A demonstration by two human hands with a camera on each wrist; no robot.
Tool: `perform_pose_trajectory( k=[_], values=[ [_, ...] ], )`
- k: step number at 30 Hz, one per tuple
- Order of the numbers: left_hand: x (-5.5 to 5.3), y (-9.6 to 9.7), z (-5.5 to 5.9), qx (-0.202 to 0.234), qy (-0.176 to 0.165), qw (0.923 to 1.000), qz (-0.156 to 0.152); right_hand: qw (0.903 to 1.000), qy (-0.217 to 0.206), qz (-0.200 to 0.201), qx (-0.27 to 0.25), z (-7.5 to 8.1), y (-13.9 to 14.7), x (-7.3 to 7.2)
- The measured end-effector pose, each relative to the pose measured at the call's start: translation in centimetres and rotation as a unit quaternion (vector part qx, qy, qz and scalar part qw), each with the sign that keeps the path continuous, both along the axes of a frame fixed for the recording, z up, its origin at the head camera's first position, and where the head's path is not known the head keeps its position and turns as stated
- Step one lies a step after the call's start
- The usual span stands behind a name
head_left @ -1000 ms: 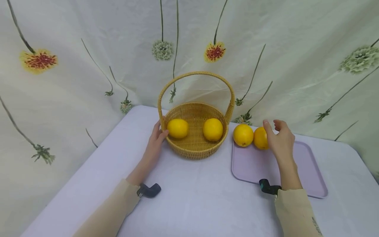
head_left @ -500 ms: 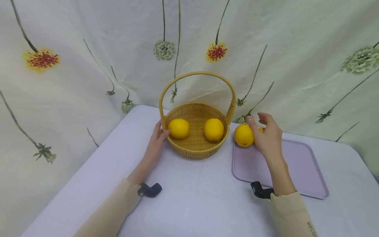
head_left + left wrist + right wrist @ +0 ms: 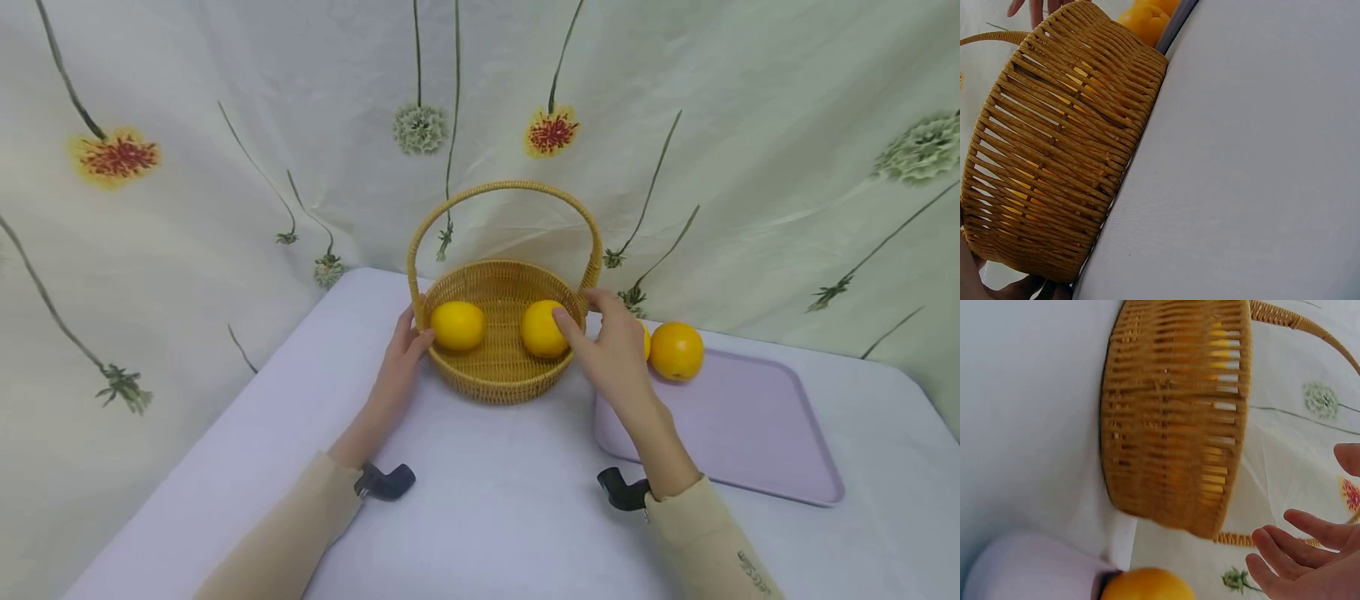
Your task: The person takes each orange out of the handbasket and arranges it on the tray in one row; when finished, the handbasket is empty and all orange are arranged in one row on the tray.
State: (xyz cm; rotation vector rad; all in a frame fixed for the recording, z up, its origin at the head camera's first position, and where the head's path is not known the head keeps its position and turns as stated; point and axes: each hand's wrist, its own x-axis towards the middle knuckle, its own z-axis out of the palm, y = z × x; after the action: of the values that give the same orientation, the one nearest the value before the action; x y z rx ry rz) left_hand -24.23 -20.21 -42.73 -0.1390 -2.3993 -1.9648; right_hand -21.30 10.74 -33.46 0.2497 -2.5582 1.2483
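Observation:
A round wicker basket [image 3: 501, 392] with a tall arched handle stands on the table. Two oranges lie inside, a left one [image 3: 458, 326] and a right one [image 3: 540, 332]. My left hand [image 3: 396, 367] grips the basket's left side, thumb at the rim and fingers around the outer wall; the left wrist view shows the woven wall [image 3: 1060, 150] close up. Over the basket's right rim, near the handle's foot, my right hand [image 3: 621, 358] reaches with thumb and fingers apart. Nothing lies between its fingers [image 3: 1297, 556] in the right wrist view.
A lilac tray [image 3: 757, 425] lies at the right. At its far left corner sit an orange [image 3: 677, 351] and another orange [image 3: 647, 339] mostly hidden behind my right hand. A flower-printed cloth [image 3: 345, 133] hangs behind the white-covered table [image 3: 480, 500].
My right hand has moved left from above the tray's oranges to the basket's right rim, uncovering one orange. My left hand stays on the basket.

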Motion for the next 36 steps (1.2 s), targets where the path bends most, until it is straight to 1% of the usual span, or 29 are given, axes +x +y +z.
perform_pose_trajectory(
  k=[4, 8, 12, 15, 20, 26, 31, 36],
  values=[
    [0.1, 0.0, -0.2, 0.003, 0.013, 0.9999, 0.0, 0.9994, -0.014, 0.032, -0.006, -0.2, -1.8, -0.7],
    [0.1, 0.0, -0.1, 0.001, 0.021, 0.9998, -0.001, 0.998, -0.028, 0.056, 0.001, -0.3, -3.5, -1.5],
    [0.0, 0.1, 0.0, 0.0, 0.022, 0.9998, -0.003, 0.9964, -0.031, 0.079, 0.004, -0.3, -5.0, -2.2],
    [0.0, 0.1, 0.1, 0.003, 0.019, 0.9998, -0.002, 0.9946, -0.041, 0.095, 0.009, -0.3, -6.1, -2.7],
    [0.2, 0.1, 0.0, -0.001, 0.021, 0.9998, 0.0, 0.9894, -0.06, 0.129, 0.029, -0.6, -7.8, -3.8],
    [0.2, 0.0, 0.0, -0.002, 0.021, 0.9998, 0.001, 0.9798, -0.081, 0.172, 0.063, -1.6, -9.3, -5.0],
    [0.2, 0.1, 0.0, 0.004, 0.016, 0.9999, -0.001, 0.9728, -0.09, 0.194, 0.089, -2.1, -9.9, -5.1],
    [0.2, 0.0, 0.0, 0.001, 0.019, 0.9998, 0.002, 0.9729, -0.088, 0.192, 0.094, -2.1, -10.0, -4.8]
  ],
)
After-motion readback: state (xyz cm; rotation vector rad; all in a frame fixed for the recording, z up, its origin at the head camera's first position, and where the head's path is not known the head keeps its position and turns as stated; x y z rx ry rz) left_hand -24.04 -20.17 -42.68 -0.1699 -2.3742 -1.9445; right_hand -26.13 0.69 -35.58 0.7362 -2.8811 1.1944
